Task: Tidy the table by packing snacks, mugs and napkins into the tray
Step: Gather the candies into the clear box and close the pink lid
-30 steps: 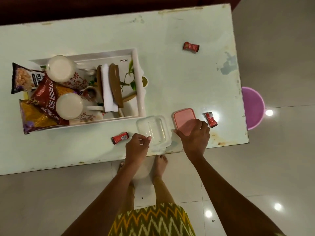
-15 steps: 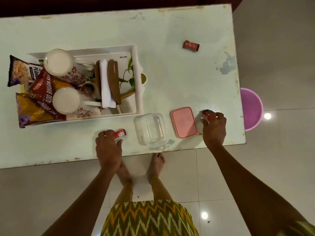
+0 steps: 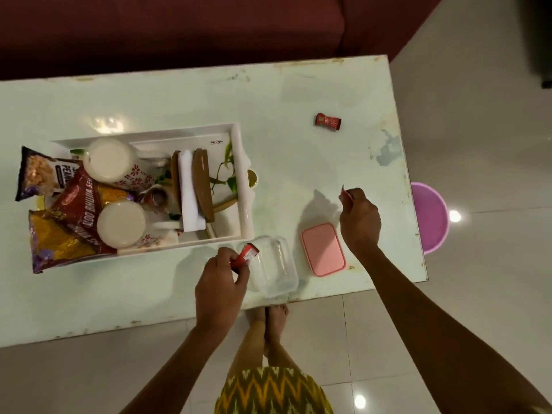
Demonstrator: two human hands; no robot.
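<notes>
From the head camera, the left hand is closed around a small red candy, and the candy pokes out over the near-left corner of the clear plastic box. The right hand pinches another red candy, of which only a thin edge shows, up above the table. The pink lid lies flat just beside the clear box, at about 3 o'clock from it. One more wrapped candy sits alone, well apart from both hands, at about 1 o'clock from the box. The white tray is at about 10 o'clock from the box, and it already holds two mugs, snack bags and a white napkin stack. I think the step now is to drop the candies into the clear box. To do it well, bring each hand right over the open middle of the box before letting go, so the candy does not bounce out. Go one hand at a time, so the hands do not bump. The box looks light, so do not knock it; it is close to the near edge of the table. Then the far candy needs picking up too.
</notes>
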